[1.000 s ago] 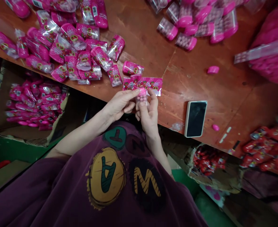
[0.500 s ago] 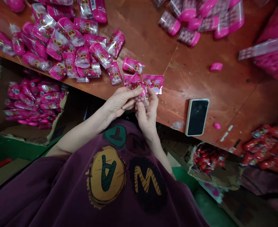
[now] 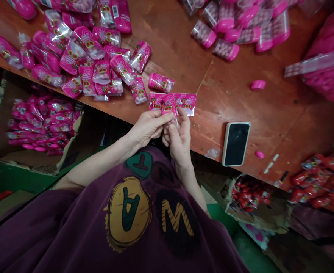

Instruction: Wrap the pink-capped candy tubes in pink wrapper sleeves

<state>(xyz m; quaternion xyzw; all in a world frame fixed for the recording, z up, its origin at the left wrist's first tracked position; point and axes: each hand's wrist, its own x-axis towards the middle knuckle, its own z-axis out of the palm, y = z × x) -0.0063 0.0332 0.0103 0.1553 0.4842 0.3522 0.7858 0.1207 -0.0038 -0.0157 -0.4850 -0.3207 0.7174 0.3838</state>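
At the table's front edge both hands hold one small clear candy jar (image 3: 175, 120), with pink balls inside and a pink printed sleeve (image 3: 168, 103) around its far part. My left hand (image 3: 151, 127) is closed on its left side, the thumb lying across the sleeve. From the right, my right hand (image 3: 180, 138) pinches the jar's near end between thumb and fingers, which hide much of it. Just beyond the fingers lie flat pink printed sleeves (image 3: 187, 101) on the tabletop. A sleeved candy jar (image 3: 161, 82) lies on its side behind them.
Many sleeved jars (image 3: 101, 72) are heaped at left above a filled cardboard box (image 3: 77, 129). Bare jars (image 3: 226, 50) lie at the back right. A phone (image 3: 236, 144), a pink cap (image 3: 258, 84) and red packets (image 3: 320, 178) are on the right of the wooden table (image 3: 212, 98).
The pink sleeve now covers more of the jar, and fewer balls show. My hands have shifted slightly toward me. The whole view has moved a little.
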